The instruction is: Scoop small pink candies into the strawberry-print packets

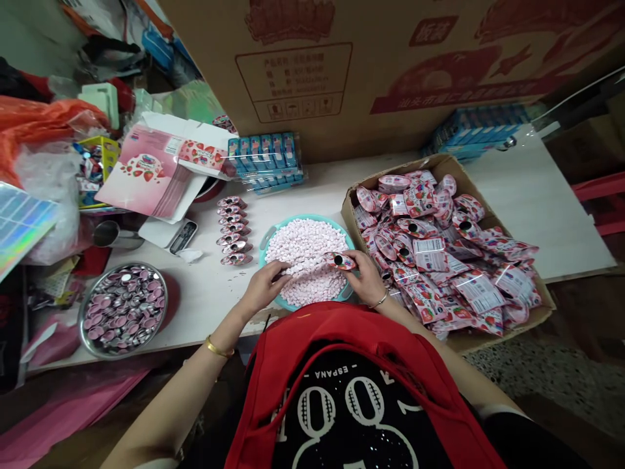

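Observation:
A turquoise basin (266, 244) full of small pale pink candies (307, 241) stands on the table before me. My left hand (266, 285) is at the basin's left side, its thumb and fingers apart at the candies, with nothing visible between them. At the right rim, my right hand (366, 279) grips a small strawberry-printed candy pack (340, 261), its round dark hole facing up, over the candies. Left of the basin, several similar packs (234, 229) stand in a column. A cardboard box (541, 312) heaped with more such packs (420, 228) sits close to my right hand.
A metal bowl (82, 319) of pink and silver caps (124, 309) stands at the left, below a metal cup (116, 236). Pink printed cartons (141, 166) are stacked behind. Blue wrapped packs (263, 159) lie before a large carton (371, 71) at the back.

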### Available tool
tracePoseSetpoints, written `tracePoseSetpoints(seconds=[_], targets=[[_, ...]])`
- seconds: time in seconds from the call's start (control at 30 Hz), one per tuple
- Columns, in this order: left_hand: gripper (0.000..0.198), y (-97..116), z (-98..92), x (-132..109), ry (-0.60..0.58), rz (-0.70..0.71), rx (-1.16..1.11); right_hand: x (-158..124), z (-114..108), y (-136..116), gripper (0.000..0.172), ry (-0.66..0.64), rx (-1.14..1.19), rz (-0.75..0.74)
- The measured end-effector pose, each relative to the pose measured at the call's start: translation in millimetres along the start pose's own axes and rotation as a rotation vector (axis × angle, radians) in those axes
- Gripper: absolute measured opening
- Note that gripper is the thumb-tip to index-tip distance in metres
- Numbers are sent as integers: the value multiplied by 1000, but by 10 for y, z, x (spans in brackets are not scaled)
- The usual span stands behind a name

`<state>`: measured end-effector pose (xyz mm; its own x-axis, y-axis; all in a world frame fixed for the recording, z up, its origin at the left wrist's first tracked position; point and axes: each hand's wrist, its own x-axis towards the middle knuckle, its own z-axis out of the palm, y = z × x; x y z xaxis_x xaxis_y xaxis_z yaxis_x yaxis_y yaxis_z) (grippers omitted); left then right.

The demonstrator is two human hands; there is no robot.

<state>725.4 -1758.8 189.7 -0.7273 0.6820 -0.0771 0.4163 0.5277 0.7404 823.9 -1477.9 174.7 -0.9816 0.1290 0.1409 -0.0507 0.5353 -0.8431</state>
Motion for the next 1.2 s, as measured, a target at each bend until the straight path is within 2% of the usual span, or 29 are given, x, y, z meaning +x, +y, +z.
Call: tracePoseSetpoints(seconds=[0.17, 0.3, 0.37, 0.47, 0.63, 0.73, 0.83, 0.9, 1.0, 1.1, 1.2], targets=[[22, 410, -281, 171, -97, 75, 200, 72, 161, -31, 33, -28, 6, -111], [18, 764, -413, 317, -244, 18, 529, 76, 244, -28, 39, -40, 20, -143], [16, 917, -436, 371, -290, -26, 650, 66, 260, -30, 42, -42, 28, -136], [15, 1101, -415, 422, -291, -50, 715, 54, 270, -33, 44, -42, 36, -115], [16, 1270, -438, 426, -285, 26, 768, 55, 293, 10, 37, -32, 54, -87], [12, 1082, -558, 334, -266, -34, 803, 44, 279, 56, 35, -7, 78, -68], [13, 580, -555, 182, -220, -185, 780, 18, 204, 62, 30, 26, 121, -9], [11, 200, -380, 106, -232, -238, 737, -1, 131, 34, 29, 36, 135, 42], [14, -183, 90, 103, -218, -225, 591, -20, 45, -21, 29, 54, 123, 75], [18, -299, 519, 182, -137, -228, 498, -31, 29, -33, 30, 82, 136, 83], [19, -325, 694, 219, -76, -226, 391, -38, 59, 9, 30, 107, 183, 112]])
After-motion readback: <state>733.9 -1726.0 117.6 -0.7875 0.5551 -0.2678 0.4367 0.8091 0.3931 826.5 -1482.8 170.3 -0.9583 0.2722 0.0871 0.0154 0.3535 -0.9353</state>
